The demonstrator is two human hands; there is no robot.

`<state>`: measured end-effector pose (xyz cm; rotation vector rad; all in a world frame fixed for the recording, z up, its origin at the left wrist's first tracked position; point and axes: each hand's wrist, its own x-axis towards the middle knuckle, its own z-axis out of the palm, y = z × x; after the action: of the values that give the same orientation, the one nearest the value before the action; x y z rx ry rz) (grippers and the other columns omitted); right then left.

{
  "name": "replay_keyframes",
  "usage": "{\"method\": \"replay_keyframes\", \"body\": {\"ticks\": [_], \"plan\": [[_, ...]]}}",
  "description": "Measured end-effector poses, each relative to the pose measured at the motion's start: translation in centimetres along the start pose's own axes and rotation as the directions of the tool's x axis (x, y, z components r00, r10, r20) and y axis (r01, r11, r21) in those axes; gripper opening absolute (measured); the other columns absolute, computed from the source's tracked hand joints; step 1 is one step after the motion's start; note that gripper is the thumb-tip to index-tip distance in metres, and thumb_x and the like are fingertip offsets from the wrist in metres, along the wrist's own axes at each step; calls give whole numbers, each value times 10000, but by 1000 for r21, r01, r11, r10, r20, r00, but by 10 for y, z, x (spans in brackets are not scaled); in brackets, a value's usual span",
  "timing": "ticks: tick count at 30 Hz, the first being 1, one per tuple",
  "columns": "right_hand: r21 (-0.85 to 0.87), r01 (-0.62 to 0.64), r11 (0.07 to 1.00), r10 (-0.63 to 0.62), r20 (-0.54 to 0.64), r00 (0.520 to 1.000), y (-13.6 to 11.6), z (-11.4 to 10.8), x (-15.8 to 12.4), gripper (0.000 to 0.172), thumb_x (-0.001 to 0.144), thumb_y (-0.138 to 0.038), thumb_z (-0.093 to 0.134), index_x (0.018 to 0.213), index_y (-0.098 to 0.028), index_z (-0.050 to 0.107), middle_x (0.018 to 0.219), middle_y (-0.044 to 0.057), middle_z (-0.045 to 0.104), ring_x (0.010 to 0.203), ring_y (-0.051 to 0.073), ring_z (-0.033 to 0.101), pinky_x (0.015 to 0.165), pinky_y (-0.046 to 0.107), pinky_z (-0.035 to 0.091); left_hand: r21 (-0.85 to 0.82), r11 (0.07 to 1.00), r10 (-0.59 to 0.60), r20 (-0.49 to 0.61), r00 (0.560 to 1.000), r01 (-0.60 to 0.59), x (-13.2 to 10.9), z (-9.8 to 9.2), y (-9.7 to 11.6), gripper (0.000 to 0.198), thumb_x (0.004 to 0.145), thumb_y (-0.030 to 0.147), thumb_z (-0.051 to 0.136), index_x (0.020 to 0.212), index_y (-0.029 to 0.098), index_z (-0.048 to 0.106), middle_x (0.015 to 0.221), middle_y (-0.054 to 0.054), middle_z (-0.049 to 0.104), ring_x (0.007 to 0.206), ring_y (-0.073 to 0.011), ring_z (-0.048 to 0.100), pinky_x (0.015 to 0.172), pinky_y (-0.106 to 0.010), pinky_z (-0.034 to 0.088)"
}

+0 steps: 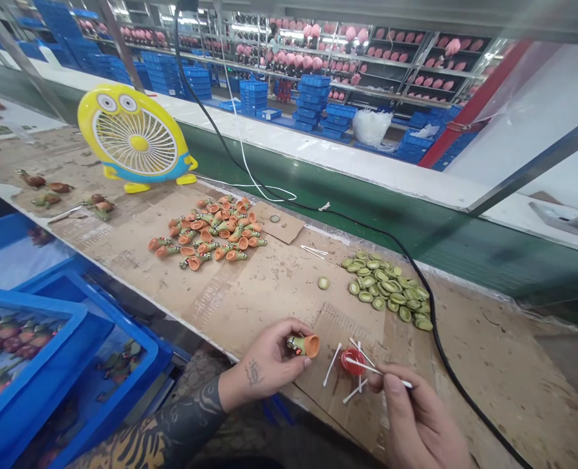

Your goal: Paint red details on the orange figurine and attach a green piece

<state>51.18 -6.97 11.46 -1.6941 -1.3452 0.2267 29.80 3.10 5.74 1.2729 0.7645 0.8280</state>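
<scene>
My left hand (264,361) grips a small orange-and-green painted figure part (303,346), its orange cup end pointing right. My right hand (416,417) pinches a white cotton swab (379,372), whose far tip lies over a small red lid or dish (353,361). Several loose swabs (332,365) lie around that red dish on a cardboard sheet (347,326). Up the bench sit a pile of similar orange-and-green parts (208,231) and a pile of olive-green discs (386,290). Both piles are out of reach of my fingers.
A yellow cartoon-shaped fan (135,137) stands at the bench's far end. Blue crates (25,352) of painted figures sit below the left edge. A black cable (430,306) crosses the bench at right. Shelves of pink items and stacked blue crates fill the background.
</scene>
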Motion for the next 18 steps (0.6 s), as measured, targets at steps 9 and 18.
{"method": "replay_keyframes", "body": {"ticks": [9, 18], "plan": [[144, -48, 988, 24, 165, 986, -6, 34, -5, 301, 1050, -446, 580, 996, -213, 763, 937, 66, 791, 825, 184, 760, 732, 228, 590, 22, 999, 48, -4, 999, -48, 0, 0, -8, 381, 817, 172, 756, 1196, 167, 725, 1103, -93, 707, 1001, -216, 642, 844, -298, 510], [97, 5, 995, -21, 165, 986, -5, 34, 2, 293, 1067, -424, 550, 1005, -230, 761, 924, 43, 786, 757, 162, 739, 715, 224, 563, 70, 991, 114, 18, 993, -115, 2, -1, -1, 357, 792, 140, 772, 1146, 182, 749, 1147, -100, 690, 1084, -250, 653, 929, -343, 512]]}}
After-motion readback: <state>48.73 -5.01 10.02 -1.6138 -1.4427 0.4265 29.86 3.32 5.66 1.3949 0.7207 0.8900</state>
